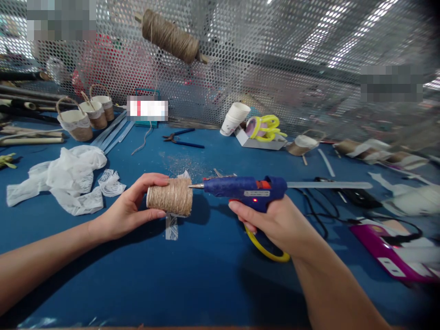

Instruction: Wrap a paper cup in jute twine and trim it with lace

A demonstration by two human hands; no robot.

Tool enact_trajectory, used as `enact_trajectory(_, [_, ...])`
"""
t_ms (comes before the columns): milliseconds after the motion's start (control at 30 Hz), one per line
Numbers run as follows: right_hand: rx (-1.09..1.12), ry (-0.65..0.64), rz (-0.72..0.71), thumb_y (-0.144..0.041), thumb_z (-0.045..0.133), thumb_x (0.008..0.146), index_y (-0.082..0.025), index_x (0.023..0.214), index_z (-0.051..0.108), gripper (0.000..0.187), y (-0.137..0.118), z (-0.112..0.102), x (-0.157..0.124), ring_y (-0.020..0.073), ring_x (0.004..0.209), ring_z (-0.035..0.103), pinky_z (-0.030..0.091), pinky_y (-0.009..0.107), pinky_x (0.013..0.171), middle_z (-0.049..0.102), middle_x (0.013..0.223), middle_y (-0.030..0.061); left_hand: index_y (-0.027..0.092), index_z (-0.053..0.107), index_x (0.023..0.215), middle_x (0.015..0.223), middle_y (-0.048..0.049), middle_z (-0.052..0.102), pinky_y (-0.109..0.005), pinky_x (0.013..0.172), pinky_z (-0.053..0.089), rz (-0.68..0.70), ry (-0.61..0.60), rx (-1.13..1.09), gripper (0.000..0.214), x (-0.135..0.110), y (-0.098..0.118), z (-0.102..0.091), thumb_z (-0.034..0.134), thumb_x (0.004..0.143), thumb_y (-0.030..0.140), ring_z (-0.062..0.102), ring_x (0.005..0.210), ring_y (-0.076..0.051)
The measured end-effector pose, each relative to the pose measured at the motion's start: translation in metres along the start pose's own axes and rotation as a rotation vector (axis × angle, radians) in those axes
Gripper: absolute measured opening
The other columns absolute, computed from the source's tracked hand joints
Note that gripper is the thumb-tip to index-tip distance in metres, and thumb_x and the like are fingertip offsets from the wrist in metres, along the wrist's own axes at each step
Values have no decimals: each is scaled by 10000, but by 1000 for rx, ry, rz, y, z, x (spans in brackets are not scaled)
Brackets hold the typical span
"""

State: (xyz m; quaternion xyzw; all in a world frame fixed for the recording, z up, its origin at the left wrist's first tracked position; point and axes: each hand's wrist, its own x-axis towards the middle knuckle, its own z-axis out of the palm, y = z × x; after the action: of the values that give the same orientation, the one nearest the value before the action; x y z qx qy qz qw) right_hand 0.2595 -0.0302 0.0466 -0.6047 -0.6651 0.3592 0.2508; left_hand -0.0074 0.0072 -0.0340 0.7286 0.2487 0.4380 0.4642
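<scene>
My left hand (pixel 137 206) grips a paper cup wrapped in brown twine (pixel 172 197), lying on its side in the air above the table. A lace strip (pixel 172 228) shows just below the cup, and whether it is attached I cannot tell. In my right hand (pixel 271 220) is a blue hot glue gun (pixel 240 191), its red light lit and a long clear glue stick (pixel 330 185) sticking out of its back. The metal nozzle is at the twine near the cup's right end. Below that hand, part of a yellow scissors handle (pixel 268 252) shows.
White lace (pixel 75 174) is heaped at left, behind it several small twine baskets (pixel 80 126) and glue sticks (pixel 118 130). Blue-handled pliers (pixel 185 137), stacked paper cups (pixel 235 118) and a tape dispenser box (pixel 261 142) stand farther back. A purple power strip (pixel 371 247) with cables lies right.
</scene>
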Motion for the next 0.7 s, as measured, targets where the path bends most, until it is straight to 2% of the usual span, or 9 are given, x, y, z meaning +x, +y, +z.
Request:
enact_trajectory(433, [-40, -26, -3, -481, 550, 746, -206, 437, 410, 437, 2, -3, -1, 94, 389, 449, 424, 241, 446, 447, 399, -21, 321, 445, 1162, 1224, -27, 435, -327, 1006, 313, -43, 23, -58, 481, 1, -1, 1, 640, 765, 130, 395, 1181, -186])
enact_trajectory(633, [121, -30, 5, -445, 583, 731, -192, 641, 551, 270, -1, 2, 4, 84, 382, 427, 407, 206, 392, 446, 413, -56, 299, 450, 1161, 1238, -48, 432, -369, 1026, 289, -14, -9, -15, 488, 0, -1, 1, 652, 752, 125, 382, 1200, -216])
enact_trajectory(700, [145, -37, 16, -437, 587, 728, -196, 649, 555, 256, -2, 4, 4, 79, 373, 408, 397, 199, 382, 428, 397, -65, 296, 453, 1158, 1239, -47, 437, -362, 1020, 298, -30, -1, -34, 484, -2, -1, 1, 652, 751, 126, 391, 1192, -215])
